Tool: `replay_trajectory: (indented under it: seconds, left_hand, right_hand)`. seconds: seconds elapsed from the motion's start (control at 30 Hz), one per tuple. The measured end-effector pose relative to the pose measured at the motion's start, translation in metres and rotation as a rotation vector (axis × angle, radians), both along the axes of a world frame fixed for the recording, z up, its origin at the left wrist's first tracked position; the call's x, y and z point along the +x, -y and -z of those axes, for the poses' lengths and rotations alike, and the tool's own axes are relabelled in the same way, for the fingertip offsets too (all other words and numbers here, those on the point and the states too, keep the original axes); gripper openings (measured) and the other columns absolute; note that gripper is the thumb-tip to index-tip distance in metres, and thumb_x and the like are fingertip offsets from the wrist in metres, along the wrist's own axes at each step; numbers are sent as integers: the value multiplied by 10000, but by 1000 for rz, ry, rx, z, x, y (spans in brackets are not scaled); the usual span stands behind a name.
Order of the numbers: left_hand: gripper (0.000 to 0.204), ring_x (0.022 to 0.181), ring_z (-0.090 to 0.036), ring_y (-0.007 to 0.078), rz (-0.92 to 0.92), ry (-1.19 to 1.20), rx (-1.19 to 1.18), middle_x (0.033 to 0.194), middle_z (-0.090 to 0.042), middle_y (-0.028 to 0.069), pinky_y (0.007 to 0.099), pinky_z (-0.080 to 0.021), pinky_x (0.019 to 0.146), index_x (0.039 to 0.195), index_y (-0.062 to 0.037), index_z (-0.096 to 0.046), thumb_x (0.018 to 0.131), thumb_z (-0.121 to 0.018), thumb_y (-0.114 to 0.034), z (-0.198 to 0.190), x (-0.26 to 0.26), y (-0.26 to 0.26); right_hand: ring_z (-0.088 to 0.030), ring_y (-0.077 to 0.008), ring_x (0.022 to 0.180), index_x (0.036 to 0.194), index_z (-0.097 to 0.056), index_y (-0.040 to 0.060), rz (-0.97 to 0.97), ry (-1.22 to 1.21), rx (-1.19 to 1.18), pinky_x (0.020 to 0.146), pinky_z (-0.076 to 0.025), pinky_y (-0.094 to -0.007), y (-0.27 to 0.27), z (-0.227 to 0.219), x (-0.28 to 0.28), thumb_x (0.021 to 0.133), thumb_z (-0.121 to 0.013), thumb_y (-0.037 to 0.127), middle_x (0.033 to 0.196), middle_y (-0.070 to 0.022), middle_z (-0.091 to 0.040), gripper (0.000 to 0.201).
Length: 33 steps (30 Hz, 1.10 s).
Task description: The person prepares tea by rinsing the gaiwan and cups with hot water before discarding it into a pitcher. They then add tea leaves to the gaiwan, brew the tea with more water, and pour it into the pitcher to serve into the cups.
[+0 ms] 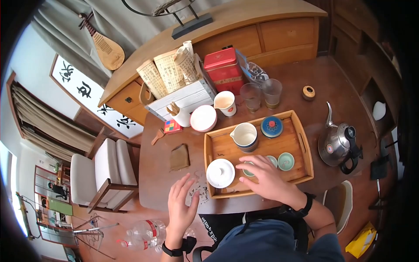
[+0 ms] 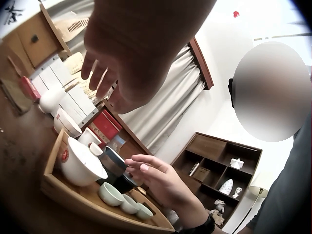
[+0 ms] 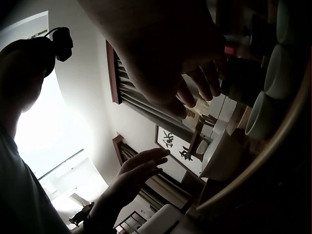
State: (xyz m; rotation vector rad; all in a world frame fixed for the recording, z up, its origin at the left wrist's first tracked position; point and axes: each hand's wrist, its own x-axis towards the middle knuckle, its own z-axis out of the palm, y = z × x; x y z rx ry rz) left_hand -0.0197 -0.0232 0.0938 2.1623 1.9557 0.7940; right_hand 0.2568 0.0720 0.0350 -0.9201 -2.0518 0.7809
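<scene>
My right hand [image 1: 264,175] hovers over the front of the wooden tray [image 1: 220,148], fingers spread and nothing in them. Below its fingers stand small pale green cups [image 1: 286,161], partly covered by the hand in the head view. Left of the fingertips sits a white lidded bowl [image 1: 220,173] with a round knob on its lid. My left hand [image 1: 181,205] is held up at the table's front edge, left of the tray, fingers apart and holding nothing. Between that hand and the tray, dark crumbs [image 1: 201,193] lie scattered on the table. Behind the cups stands a spouted pitcher [image 1: 244,136].
A blue patterned round pot [image 1: 272,126] is at the tray's back. To the right stands a steel kettle [image 1: 336,146]. Glasses [image 1: 271,94], a white spouted cup [image 1: 225,103], a bowl [image 1: 204,118] and a red tin [image 1: 224,70] line the back. A brown cloth [image 1: 179,157] lies left.
</scene>
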Motion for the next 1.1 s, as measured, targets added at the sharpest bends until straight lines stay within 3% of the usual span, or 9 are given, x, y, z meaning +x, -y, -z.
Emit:
replay_trajectory:
  seconds: [0.2, 0.5, 0.73, 0.93, 1.1]
  left_hand:
    - [490, 1337, -590, 394, 0, 27, -74, 1475, -639, 172, 475, -454, 1146, 1362, -33, -668, 879, -749, -16, -18, 14, -3]
    - [472, 1332, -594, 390, 51, 139, -105, 1462, -643, 181, 467, -467, 1136, 1371, -41, -665, 906, -749, -44, 9, 24, -23]
    - [454, 1271, -631, 409, 156, 117, -107, 1441, -651, 190, 467, -509, 1084, 1354, -34, -665, 913, -761, -79, 23, 11, -45]
    - [467, 1277, -624, 410, 228, 134, -123, 1466, -632, 195, 466, -505, 1081, 1374, -14, -652, 925, -752, -89, 27, 12, -62]
    - [474, 1288, -614, 418, 225, 176, -159, 1482, -618, 198, 474, -496, 1088, 1387, -14, -647, 936, -748, -119, 28, 16, -62]
  right_hand:
    - [-599, -353, 1236, 1258, -708, 53, 19, 40, -16, 1053, -473, -470, 1, -10, 21, 942, -770, 165, 1344, -129, -633, 342]
    - [-598, -348, 1262, 1242, -710, 46, 179, -5, -161, 1086, -459, -456, 8, -4, 48, 938, -769, 124, 1335, -131, -649, 320]
    - [-637, -349, 1214, 1257, -707, 25, 298, -10, -215, 1045, -503, -416, 7, -5, 59, 944, -756, 111, 1315, -156, -663, 328]
    - [-636, -349, 1217, 1262, -698, 24, 340, -14, -255, 1053, -499, -417, -1, 0, 56, 950, -756, 113, 1333, -152, -661, 329]
    - [-595, -359, 1279, 1325, -657, 26, 327, 46, -237, 1100, -462, -435, -14, -9, 53, 913, -791, 134, 1380, -156, -638, 447]
